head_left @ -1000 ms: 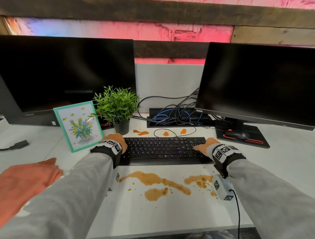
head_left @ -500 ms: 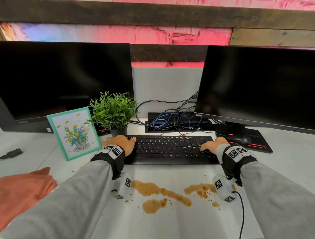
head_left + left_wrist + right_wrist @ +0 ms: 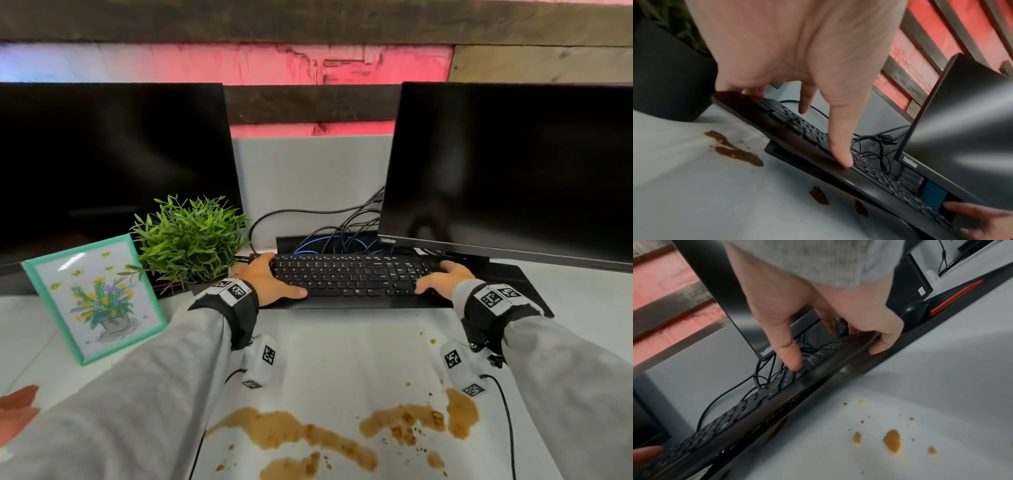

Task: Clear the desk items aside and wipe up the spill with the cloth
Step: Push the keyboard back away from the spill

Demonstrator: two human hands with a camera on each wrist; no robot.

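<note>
Nearest me, the brown spill (image 3: 291, 435) spreads in pools and crumbs across the white desk (image 3: 342, 349), on my side of the keyboard (image 3: 356, 279), and I can see smaller drops close under the keyboard's near edge from both wrist views. The orange cloth (image 3: 15, 409) shows only as a corner far left of the keyboard and nearer to me than it. My left hand (image 3: 267, 282) grips the keyboard's left end, thumb laid along the front edge and fingers curled over the far corner. My right hand (image 3: 442, 281) grips the right end the same way, thumb on the keys and fingers wrapped round the end. So the keyboard spans between my two grips, and from the left wrist view its near edge appears raised off the desk. Left of the keyboard stands the framed flower picture (image 3: 96, 298), leaning back, with the potted plant (image 3: 191, 236) just beside the keyboard's left end. Behind the keyboard lies a tangle of cables (image 3: 339, 236), and beyond it two dark monitors (image 3: 513, 164) stand to either side.
</note>
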